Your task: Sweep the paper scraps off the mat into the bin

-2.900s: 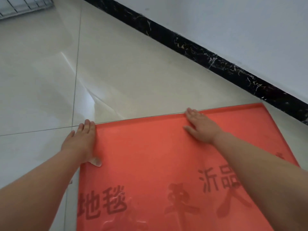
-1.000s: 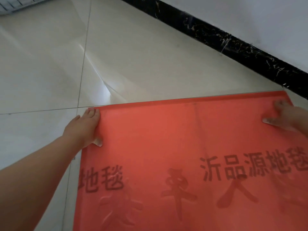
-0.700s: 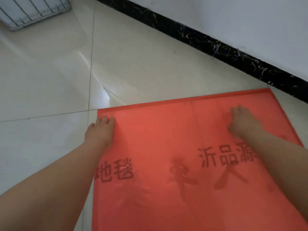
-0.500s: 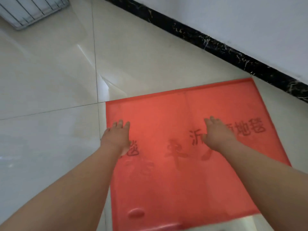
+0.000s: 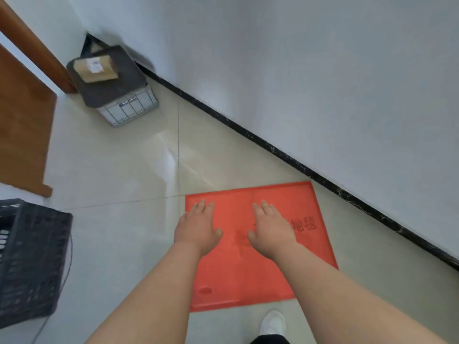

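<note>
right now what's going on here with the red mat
A person stands over a red mat lying flat on the tiled floor beside the wall, left hand and right hand held open above it, palms down, holding nothing. No paper scraps show on the mat. A black crate sits on the floor to the left.

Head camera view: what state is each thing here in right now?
Red rectangular floor mat: flat on the tiles, no scraps visible.
Left hand: open, palm down, empty.
Right hand: open, palm down, empty.
Black slatted plastic crate: upright, contents unseen.
White wire basket: covered by a dark lid.
Brown cardboard box: closed, atop the lid.
</note>
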The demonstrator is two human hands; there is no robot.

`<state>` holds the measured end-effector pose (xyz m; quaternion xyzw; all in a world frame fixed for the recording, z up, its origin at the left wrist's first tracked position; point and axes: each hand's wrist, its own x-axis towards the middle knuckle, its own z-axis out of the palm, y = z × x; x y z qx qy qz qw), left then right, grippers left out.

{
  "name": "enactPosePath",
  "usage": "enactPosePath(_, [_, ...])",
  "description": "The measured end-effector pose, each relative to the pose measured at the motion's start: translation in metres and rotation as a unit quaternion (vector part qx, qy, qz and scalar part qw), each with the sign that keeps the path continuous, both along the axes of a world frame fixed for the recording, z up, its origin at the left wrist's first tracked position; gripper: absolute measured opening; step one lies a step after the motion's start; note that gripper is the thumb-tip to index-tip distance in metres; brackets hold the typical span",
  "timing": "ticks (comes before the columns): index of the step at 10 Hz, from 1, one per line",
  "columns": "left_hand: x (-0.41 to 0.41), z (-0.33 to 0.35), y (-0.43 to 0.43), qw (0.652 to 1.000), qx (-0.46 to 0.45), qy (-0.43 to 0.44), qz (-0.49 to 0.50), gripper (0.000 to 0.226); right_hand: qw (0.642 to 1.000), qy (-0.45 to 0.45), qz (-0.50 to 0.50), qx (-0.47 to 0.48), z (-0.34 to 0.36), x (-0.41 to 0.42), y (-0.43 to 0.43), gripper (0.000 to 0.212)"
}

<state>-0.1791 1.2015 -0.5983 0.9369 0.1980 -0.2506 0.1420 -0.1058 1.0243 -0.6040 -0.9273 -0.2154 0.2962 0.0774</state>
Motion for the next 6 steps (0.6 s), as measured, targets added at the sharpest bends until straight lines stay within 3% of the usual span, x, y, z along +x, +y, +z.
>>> enactPosePath(3, [0.026, 0.246, -0.033, 0.981, 0.054, -0.184, -0.004, 0.085, 0.981, -0.179, 0.03, 0.068, 0.242, 0.026, -0.031, 0.074])
enactPosePath(6, [-0.034, 0.437, -0.034, 0.926, 0.139, -0.346, -0.053, 0.087, 0.92, -0.378, 0.011, 0.106, 0.452, -0.019, -0.068, 0.072])
